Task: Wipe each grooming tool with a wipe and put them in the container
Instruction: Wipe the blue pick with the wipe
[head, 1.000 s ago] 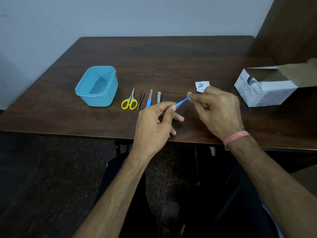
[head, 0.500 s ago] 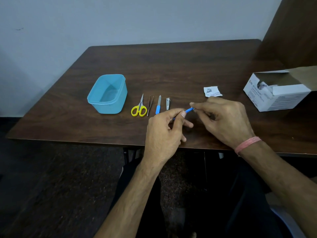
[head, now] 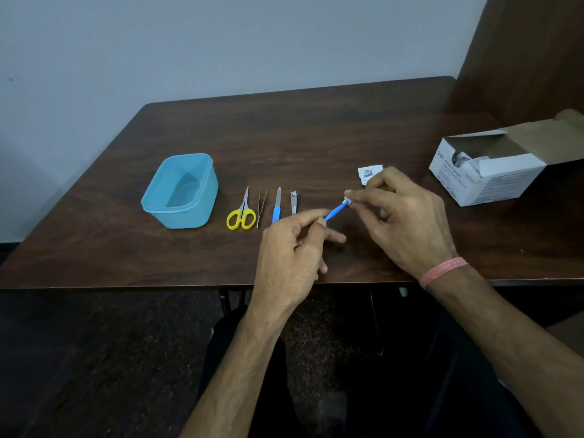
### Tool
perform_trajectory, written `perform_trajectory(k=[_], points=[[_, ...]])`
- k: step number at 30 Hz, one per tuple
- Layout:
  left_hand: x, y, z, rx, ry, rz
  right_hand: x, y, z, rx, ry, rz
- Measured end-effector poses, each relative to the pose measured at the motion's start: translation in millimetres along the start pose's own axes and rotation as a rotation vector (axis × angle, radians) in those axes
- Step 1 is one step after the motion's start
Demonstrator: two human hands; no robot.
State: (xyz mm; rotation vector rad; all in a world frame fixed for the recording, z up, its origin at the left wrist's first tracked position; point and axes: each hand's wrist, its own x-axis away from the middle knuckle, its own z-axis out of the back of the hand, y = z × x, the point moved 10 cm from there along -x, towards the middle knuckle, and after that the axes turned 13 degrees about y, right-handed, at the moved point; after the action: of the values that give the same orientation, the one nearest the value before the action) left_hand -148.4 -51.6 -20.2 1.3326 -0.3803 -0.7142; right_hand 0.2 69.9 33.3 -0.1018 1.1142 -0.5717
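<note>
Head view: my left hand (head: 289, 248) pinches a blue-handled tool (head: 335, 212) by its handle while my right hand (head: 407, 222) pinches a white wipe (head: 347, 202) round its tip. Left of my fingers, scissors (head: 241, 211), tweezers (head: 261, 207), nail file (head: 276, 205) and clipper (head: 294, 202) lie unwiped; beyond them the blue container (head: 181, 191) holds nothing.

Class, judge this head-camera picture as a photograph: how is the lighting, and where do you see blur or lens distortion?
Head view: dim, even light with no glare on the table; wide-angle bending bows its edges; print on the white box is too soft to read; the blue tool between left hand and right hand looks fairly sharp.
</note>
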Motion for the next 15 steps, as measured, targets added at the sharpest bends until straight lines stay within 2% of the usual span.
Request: perform_trajectory(k=[11, 15], points=[[-1, -5, 2, -0.016, -0.035, -0.008, 4, -11, -3, -0.028, -0.004, 0.096], [-1, -4, 2, -0.018, -0.032, -0.023, -1, 0, 3, -0.023, 0.061, 0.011]])
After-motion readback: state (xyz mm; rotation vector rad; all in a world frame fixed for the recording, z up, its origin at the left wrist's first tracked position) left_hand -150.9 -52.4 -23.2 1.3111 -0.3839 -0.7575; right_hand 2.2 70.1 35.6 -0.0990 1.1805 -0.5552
